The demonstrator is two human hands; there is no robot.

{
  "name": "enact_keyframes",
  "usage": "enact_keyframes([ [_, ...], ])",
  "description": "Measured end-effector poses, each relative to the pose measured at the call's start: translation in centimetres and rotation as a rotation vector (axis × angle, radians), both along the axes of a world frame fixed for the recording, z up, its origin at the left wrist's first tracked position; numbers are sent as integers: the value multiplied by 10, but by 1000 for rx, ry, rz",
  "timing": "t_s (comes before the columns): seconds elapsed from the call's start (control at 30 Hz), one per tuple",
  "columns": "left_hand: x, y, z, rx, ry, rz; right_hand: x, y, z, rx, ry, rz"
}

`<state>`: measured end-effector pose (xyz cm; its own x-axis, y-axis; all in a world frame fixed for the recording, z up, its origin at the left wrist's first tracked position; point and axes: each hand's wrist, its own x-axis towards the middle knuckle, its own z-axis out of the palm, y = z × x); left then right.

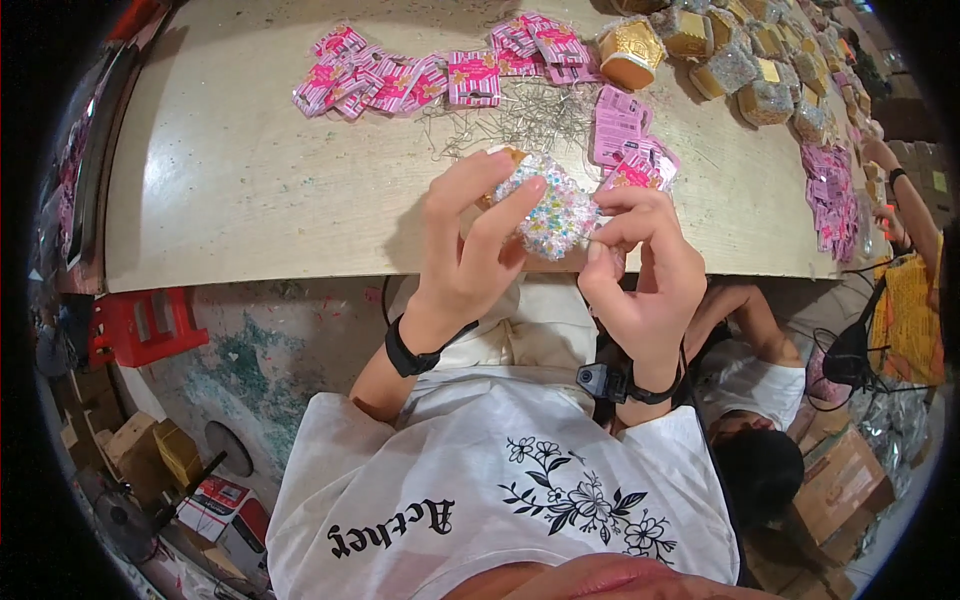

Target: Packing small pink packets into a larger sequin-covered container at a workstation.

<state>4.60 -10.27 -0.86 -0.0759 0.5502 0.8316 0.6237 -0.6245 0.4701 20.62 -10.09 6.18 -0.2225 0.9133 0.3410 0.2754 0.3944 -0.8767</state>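
Above the table's near edge, my left hand (465,230) grips an ornament (552,215) covered in clear and pastel beads, with a bit of gold showing at its upper left. My right hand (650,260) is closed in a pinch at the ornament's right edge. What lies between those fingertips is too small to make out. Just beyond the ornament, thin metal wire hooks (545,118) lie in a loose tangle. Pink printed cards (620,130) lie close behind my right hand.
More pink cards (370,82) spread along the table's far side. A gold piece (630,55) stands by many glittery gold ornaments (765,100) at the far right. Another pile of pink cards (830,200) lies at the right edge. A red stool (150,325) and another person (755,375) are below.
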Motion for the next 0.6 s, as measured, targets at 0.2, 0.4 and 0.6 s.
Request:
enact_keyframes([
  [0.2, 0, -5, 7, -95, -12, 3, -1, 1, -2, 50, -16, 0],
  [0.4, -5, -6, 12, -187, -13, -97, 4, 11, -2, 326, -225, 7],
  [0.6, -11, -1, 12, -235, -72, -255, 12, 22, 2, 497, -338, 60],
])
